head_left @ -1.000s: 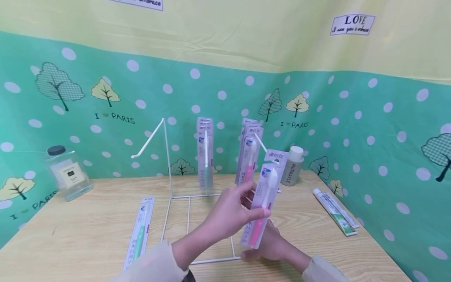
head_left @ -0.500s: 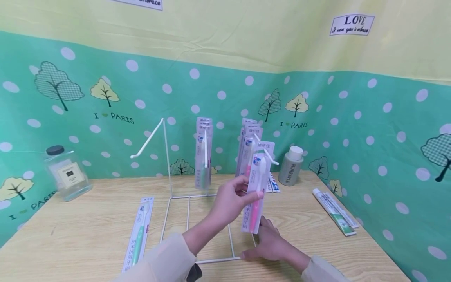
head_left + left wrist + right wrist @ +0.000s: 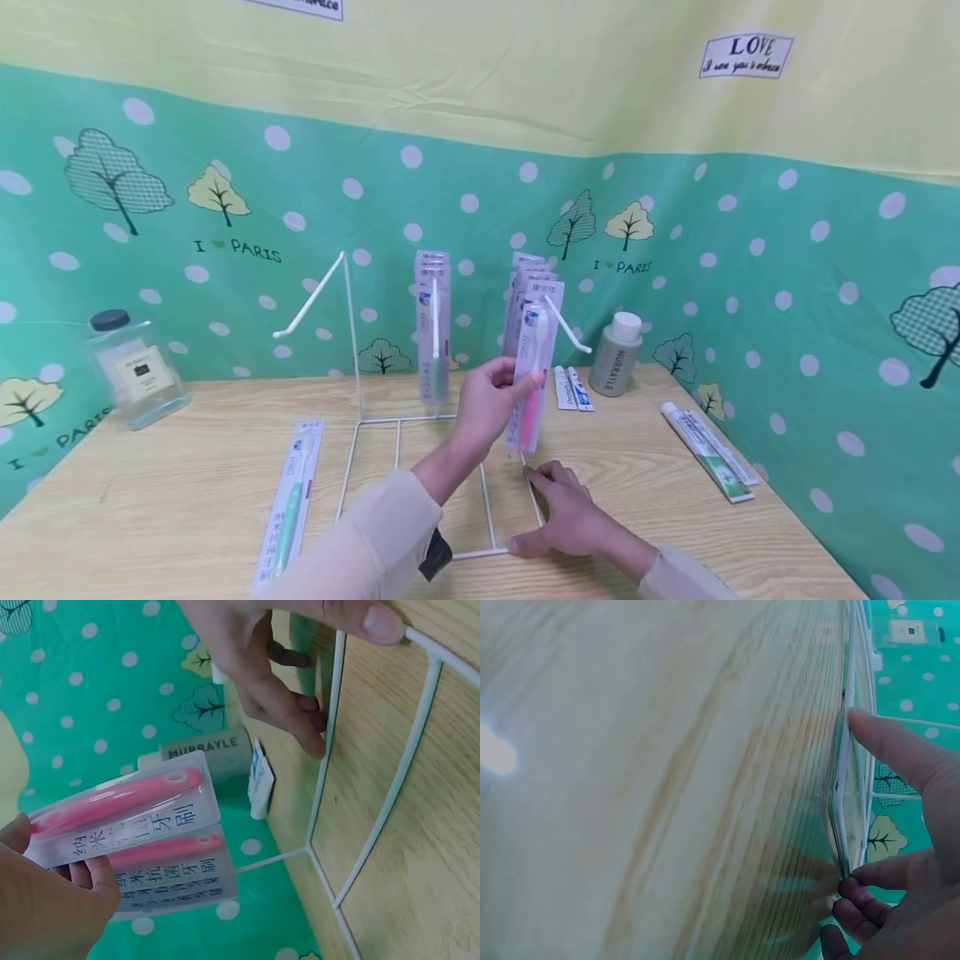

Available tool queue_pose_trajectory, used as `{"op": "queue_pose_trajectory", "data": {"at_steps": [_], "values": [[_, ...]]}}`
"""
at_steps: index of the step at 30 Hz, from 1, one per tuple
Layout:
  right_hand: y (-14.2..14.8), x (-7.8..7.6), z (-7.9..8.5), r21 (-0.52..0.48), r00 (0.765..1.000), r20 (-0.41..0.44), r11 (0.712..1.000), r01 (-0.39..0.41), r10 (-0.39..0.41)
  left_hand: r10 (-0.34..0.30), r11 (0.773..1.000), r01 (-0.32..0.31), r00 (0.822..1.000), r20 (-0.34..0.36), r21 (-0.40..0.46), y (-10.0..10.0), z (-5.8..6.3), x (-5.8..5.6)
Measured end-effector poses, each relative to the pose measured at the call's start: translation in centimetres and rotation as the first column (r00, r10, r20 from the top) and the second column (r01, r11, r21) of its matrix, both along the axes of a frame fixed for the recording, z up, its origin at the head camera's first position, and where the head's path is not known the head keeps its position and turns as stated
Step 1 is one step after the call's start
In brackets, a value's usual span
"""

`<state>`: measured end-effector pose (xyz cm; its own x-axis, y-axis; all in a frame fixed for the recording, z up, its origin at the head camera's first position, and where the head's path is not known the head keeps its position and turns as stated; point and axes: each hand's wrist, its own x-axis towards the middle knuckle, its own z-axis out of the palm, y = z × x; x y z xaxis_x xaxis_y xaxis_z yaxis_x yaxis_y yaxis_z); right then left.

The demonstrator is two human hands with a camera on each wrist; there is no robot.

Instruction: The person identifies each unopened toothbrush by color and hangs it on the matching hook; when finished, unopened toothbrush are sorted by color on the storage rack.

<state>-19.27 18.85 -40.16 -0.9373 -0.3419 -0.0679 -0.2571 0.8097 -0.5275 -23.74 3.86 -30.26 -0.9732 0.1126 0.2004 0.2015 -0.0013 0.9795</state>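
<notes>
My left hand (image 3: 487, 404) pinches a packaged toothbrush (image 3: 534, 367) with a pink handle. The pack's top overlaps the right arm of a white wire display rack (image 3: 397, 419), in front of several similar packs (image 3: 521, 304) hanging there. In the left wrist view the held pack (image 3: 127, 806) is tilted, its pink handle end pointing away from the fingers. My right hand (image 3: 566, 517) holds the rack's front right base corner, thumb on the front wire, fingers at the side wire (image 3: 324, 750). More toothbrush packs (image 3: 433, 333) hang on the middle arm; the left arm (image 3: 309, 296) is bare.
A packaged green toothbrush (image 3: 288, 508) lies on the table left of the rack. A glass bottle (image 3: 138, 371) stands at the back left, a grey bottle (image 3: 617, 354) behind right. Small tubes (image 3: 573, 389) lie near it; a toothpaste tube (image 3: 705, 450) lies at the right edge.
My left hand has carried the pink toothbrush pack up, back and slightly left, bringing its top over the rack's right arm. My right hand stays at the base corner.
</notes>
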Motion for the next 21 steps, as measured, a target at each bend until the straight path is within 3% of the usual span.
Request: {"op": "queue_pose_trajectory", "data": {"at_steps": [10,21], "values": [[0.0,0.2,0.1,-0.013,1.000,-0.007,1.000,-0.013,0.013,0.030,0.999,-0.032,0.998,0.061,0.019,0.6,0.1,-1.0],[0.0,0.5,0.2,-0.031,0.999,-0.027,0.999,-0.032,0.031,0.081,0.997,-0.082,0.997,-0.017,-0.006,0.1,-0.7,-2.1]]}}
